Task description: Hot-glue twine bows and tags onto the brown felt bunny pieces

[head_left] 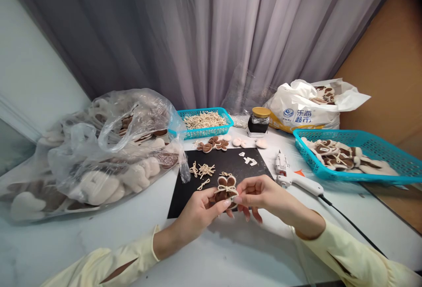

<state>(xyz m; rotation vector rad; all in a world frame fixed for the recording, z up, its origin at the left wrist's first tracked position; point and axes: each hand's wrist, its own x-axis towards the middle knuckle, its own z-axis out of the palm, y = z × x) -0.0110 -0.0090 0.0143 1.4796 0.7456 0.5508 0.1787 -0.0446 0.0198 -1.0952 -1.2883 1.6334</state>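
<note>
Here, holds brown flower (223, 197) in left hand (199, 212), gripping lower left edge between thumb and fingers; pinches lower right edge with right hand (268, 197); runs long axis front to back, with bow (227, 188) crosswise, above near part of black mat (184, 199)

We record moderate, diffuse light, seemingly from above. The curtain (184, 36) is darker behind the far left corner of the table (204, 265). Glare streaks the clear bag (77, 157) along the left edge; soft shadow lies below the right hand (273, 197). We note stretched frame edges.
</note>
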